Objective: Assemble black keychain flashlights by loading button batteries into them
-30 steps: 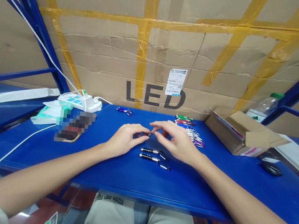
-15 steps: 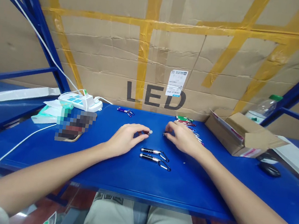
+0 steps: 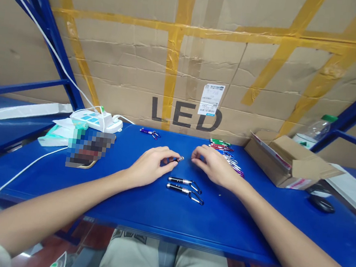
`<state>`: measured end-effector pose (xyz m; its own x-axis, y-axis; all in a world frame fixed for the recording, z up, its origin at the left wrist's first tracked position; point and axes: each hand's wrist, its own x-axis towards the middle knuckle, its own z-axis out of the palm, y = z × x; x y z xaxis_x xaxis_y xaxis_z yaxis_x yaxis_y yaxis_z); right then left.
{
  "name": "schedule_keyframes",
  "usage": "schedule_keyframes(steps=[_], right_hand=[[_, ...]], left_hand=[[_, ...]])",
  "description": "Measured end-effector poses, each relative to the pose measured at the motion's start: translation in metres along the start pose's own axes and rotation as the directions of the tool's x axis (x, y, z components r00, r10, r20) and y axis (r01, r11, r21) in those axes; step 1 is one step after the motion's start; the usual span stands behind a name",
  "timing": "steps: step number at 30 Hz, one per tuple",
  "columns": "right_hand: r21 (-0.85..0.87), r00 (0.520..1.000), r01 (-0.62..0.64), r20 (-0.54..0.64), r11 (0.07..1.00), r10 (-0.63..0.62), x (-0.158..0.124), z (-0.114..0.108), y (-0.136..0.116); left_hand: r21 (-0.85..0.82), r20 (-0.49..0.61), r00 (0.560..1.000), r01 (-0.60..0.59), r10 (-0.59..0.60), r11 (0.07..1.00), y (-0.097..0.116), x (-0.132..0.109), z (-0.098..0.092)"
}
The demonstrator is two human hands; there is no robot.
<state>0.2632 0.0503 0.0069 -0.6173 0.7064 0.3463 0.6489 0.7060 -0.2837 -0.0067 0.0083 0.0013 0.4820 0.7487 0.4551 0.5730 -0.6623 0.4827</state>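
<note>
My left hand (image 3: 150,165) pinches a small black flashlight part with a silver end (image 3: 181,158) between thumb and fingers; most of it is hidden by the fingertips. Just to its right, my right hand (image 3: 215,165) has its fingers curled towards the thumb, and whatever it may hold does not show. Two black keychain flashlights with carabiners, an upper one (image 3: 179,180) and a lower one (image 3: 177,188), lie side by side in front of the hands. Beyond my right hand, several coloured keychain flashlights (image 3: 218,147) are laid out, partly covered by it.
A blue keychain flashlight (image 3: 147,131) lies at the table's back. On the left are a power strip (image 3: 96,120), a tissue pack (image 3: 56,137) and a blurred-out phone (image 3: 86,166). An open cardboard box (image 3: 268,165), a mouse (image 3: 321,203) and a bottle (image 3: 316,129) stand right.
My right hand has drawn its fingertips in, and the small dark piece there no longer shows. In my left fingertips, a black part with a silver end shows where a round silver face was.
</note>
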Motion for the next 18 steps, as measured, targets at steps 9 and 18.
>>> schedule_keyframes(steps=[9, 18], right_hand=[[0.423, 0.994, -0.005, -0.095, 0.906, 0.050, 0.002, -0.001, -0.031], [0.354, 0.995, -0.006, -0.092, 0.935, 0.041, 0.000, -0.002, -0.032]], left_hand=[[-0.012, 0.011, 1.000, -0.011, 0.011, 1.000, 0.000, -0.001, 0.000], [-0.020, -0.010, 0.999, -0.034, 0.034, 0.999, -0.003, 0.000, 0.001]])
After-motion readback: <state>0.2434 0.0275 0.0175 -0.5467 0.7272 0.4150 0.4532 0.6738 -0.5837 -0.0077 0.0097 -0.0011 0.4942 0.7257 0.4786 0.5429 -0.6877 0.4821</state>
